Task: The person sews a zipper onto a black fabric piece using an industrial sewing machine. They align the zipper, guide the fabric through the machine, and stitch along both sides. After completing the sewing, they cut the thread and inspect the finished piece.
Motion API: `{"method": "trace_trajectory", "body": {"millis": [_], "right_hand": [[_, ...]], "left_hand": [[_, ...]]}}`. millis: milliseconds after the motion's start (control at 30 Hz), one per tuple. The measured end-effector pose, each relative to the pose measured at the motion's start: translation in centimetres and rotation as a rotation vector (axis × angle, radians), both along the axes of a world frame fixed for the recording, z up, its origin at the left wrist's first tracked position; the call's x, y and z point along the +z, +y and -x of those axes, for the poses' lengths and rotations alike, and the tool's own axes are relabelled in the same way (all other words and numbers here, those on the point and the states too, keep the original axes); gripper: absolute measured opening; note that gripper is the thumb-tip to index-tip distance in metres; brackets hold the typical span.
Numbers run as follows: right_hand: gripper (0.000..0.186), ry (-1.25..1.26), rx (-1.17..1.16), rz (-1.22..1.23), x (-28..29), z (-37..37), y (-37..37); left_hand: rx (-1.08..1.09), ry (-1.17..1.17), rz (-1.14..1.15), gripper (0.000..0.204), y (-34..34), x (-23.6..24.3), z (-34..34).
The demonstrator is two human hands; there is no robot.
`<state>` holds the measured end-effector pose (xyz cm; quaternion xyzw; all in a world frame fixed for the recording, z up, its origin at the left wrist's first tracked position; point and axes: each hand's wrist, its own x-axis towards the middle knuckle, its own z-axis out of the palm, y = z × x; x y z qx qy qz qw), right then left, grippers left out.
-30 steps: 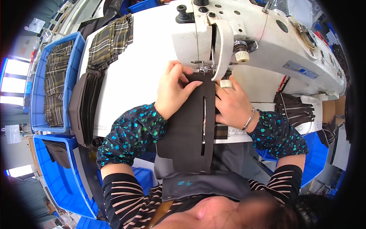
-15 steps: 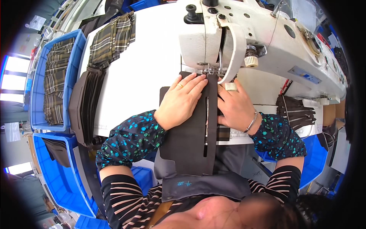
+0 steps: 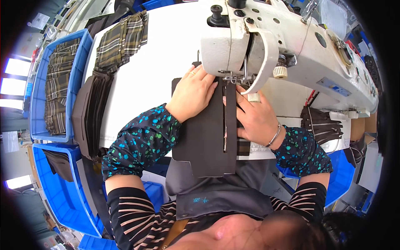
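Observation:
A dark brown fabric piece (image 3: 200, 146) lies under the needle area of a white sewing machine (image 3: 266, 46), its lower part reaching past the table edge over my lap. A long slot in it shows a zipper (image 3: 225, 133). My left hand (image 3: 192, 95) rests flat on the fabric left of the presser foot, fingers stretched forward. Right of the slot, my right hand (image 3: 256, 116) presses down with its fingers spread; its fingertips are partly hidden near the machine's white guard. Plaid fabric (image 3: 243, 148) shows beneath, beside the right hand.
Stacked dark brown pieces (image 3: 89, 114) and plaid pieces (image 3: 123, 39) lie along the table's left side. Beyond them stand blue bins (image 3: 83, 62), one holding plaid cloth. A bundle of zippers (image 3: 323, 123) sits at the right, above another blue bin (image 3: 343, 177).
The brown fabric has slid forward under the machine, so less hangs toward my lap. My left hand has moved forward with it; my right hand has barely shifted.

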<state>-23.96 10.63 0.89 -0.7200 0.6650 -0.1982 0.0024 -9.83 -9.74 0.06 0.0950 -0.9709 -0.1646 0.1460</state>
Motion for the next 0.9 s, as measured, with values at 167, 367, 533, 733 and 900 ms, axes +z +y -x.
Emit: {"method": "trace_trajectory", "body": {"millis": [167,367,533,733,900], "right_hand": [[0.074,0.025,-0.007,-0.009,0.0,-0.1,0.1],[0.071,0.034,-0.017,0.003,-0.1,-0.2,0.1],[0.069,0.041,-0.017,-0.006,0.0,-0.1,0.2],[0.070,0.039,-0.025,-0.050,-0.3,0.0,0.2],[0.072,0.023,-0.025,-0.069,-0.3,0.0,0.3]], "left_hand": [[0.003,0.072,0.101,0.027,0.0,0.3,-0.3],[-0.006,0.109,-0.028,0.039,2.9,0.6,-3.1],[-0.021,0.037,0.012,0.045,3.7,0.0,-3.3],[-0.048,0.004,0.094,0.043,3.0,-0.6,-3.0],[-0.055,0.047,0.053,0.042,3.0,-0.8,-3.0]]}}
